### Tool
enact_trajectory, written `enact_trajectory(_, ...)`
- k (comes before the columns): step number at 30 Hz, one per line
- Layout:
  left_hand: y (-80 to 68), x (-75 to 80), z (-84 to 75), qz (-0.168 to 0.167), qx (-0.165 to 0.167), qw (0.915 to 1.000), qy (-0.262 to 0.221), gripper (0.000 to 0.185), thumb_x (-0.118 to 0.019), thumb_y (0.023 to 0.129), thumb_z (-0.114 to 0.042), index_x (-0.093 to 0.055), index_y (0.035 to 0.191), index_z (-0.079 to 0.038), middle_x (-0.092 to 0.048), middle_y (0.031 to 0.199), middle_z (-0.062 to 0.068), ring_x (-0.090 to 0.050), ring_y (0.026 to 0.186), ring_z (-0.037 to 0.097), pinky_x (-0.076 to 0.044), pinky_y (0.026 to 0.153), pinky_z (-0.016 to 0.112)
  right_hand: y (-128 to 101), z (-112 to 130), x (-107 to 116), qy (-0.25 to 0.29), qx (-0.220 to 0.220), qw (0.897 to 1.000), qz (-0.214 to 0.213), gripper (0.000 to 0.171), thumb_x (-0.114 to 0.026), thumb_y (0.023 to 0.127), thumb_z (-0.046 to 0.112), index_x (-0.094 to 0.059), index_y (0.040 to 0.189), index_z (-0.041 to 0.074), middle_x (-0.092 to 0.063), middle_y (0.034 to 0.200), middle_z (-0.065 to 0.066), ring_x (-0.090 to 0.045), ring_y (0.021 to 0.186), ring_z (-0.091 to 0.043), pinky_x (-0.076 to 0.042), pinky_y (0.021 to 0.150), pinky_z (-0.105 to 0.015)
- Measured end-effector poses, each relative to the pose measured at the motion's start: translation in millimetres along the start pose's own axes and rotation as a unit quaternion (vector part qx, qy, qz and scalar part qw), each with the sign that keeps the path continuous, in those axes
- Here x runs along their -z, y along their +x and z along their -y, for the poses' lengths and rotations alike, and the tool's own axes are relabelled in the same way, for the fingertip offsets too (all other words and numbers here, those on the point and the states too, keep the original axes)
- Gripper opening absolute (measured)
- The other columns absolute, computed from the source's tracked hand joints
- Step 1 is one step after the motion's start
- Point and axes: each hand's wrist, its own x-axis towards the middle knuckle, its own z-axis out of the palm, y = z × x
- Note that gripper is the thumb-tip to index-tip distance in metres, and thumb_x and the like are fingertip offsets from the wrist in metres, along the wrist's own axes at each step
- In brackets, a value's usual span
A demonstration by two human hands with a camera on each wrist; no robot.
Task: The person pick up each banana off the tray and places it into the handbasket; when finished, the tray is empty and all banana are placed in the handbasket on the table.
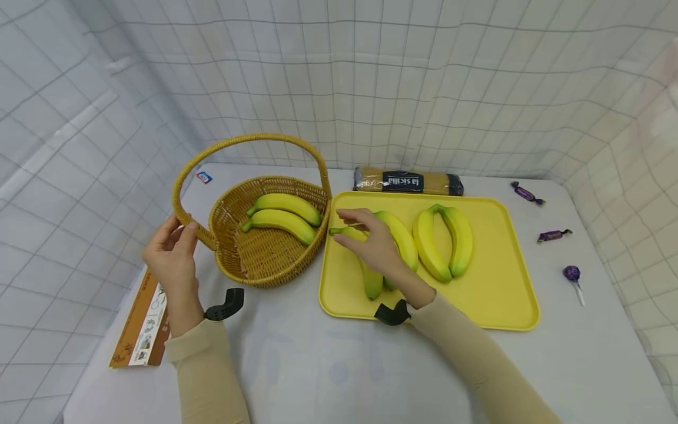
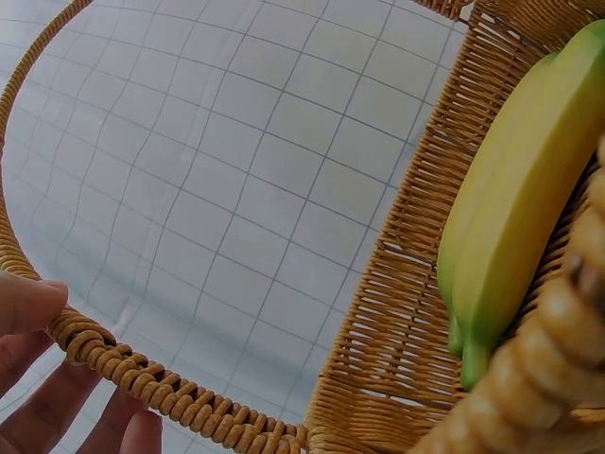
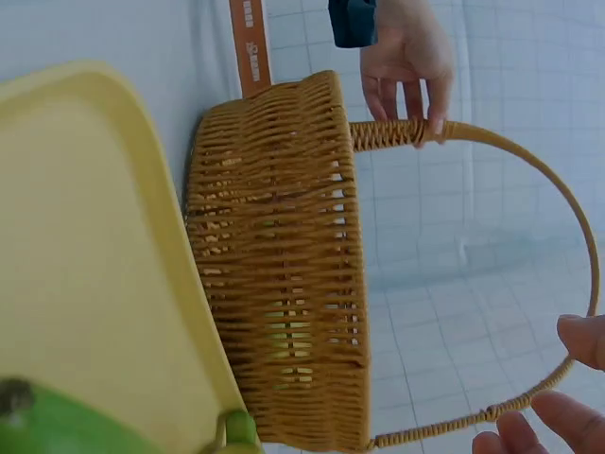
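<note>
On the grey table [image 1: 328, 365] with the grid backdrop, left hand [image 1: 172, 253] holds the basket [image 1: 265, 259] handle, right hand [image 1: 378, 244] rests loose-fingered over a banana pair [image 1: 405, 241] on the yellow tray [image 1: 498, 306]; I'd wrap properly near the stem before lifting.

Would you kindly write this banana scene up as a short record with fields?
Left hand: grips the wicker basket's handle
Right hand: rests on a banana pair on the yellow tray
Basket: holds two bananas
Tray, other: second banana pair
Behind tray: pasta packet
Table, right: wrapped sweets, lollipop
</note>
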Motion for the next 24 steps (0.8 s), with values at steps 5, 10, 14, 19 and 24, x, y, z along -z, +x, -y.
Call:
enact_trajectory(5, 0.5, -0.7, -1.1, 0.000, 0.004, 1.0000, -0.003, 0.029, -0.072, 0.084, 0.000, -0.073, 0.113, -0.004, -0.067, 0.097, 0.000, -0.064, 0.086, 0.010, -0.056, 0.075, 0.014, -21, -7, 31, -0.027, 0.006, 0.999, -0.042, 0.044, -0.071, 0.090, 0.012, -0.060, 0.132, 0.007, -0.060, 0.128, -0.012, -0.056, 0.118, -0.032, -0.045, 0.101, -0.055)
enact_trajectory(10, 0.2, -0.9, -1.3, 0.002, -0.004, 0.9999, -0.010, 0.029, -0.072, 0.084, 0.000, -0.073, 0.113, -0.002, -0.068, 0.096, 0.001, -0.064, 0.084, 0.010, -0.057, 0.076, 0.015, -37, -16, 60, -0.057, 0.001, 0.995, -0.084, 0.044, -0.072, 0.088, 0.009, -0.060, 0.131, 0.006, -0.060, 0.128, -0.012, -0.056, 0.116, -0.028, -0.046, 0.100, -0.053)
enact_trajectory(14, 0.0, -1.5, -0.4, 0.003, -0.011, 0.9999, -0.010, 0.028, -0.072, 0.084, 0.000, -0.073, 0.113, -0.002, -0.068, 0.095, 0.001, -0.064, 0.083, 0.010, -0.057, 0.076, 0.014, -46, -20, 82, -0.077, -0.009, 0.991, -0.113, 0.046, -0.072, 0.088, 0.008, -0.060, 0.131, 0.004, -0.059, 0.128, -0.015, -0.055, 0.116, -0.030, -0.045, 0.099, -0.052)
enact_trajectory(19, 0.4, -1.7, 1.5, 0.001, -0.008, 0.9998, -0.020, 0.028, -0.073, 0.083, 0.000, -0.073, 0.112, -0.002, -0.068, 0.094, 0.001, -0.064, 0.083, 0.011, -0.057, 0.075, 0.016, -56, -25, 107, -0.118, -0.041, 0.981, -0.150, 0.046, -0.072, 0.088, 0.010, -0.059, 0.132, 0.004, -0.058, 0.130, -0.016, -0.054, 0.117, -0.031, -0.045, 0.099, -0.049)
enact_trajectory(24, -0.3, -1.9, 1.9, 0.002, -0.008, 0.9996, -0.028, 0.029, -0.073, 0.083, 0.002, -0.073, 0.112, 0.000, -0.068, 0.094, 0.002, -0.065, 0.082, 0.011, -0.058, 0.075, 0.017, -65, -38, 129, -0.137, -0.072, 0.969, -0.190, 0.047, -0.071, 0.090, 0.014, -0.058, 0.134, 0.004, -0.055, 0.131, -0.017, -0.051, 0.116, -0.029, -0.044, 0.101, -0.050)
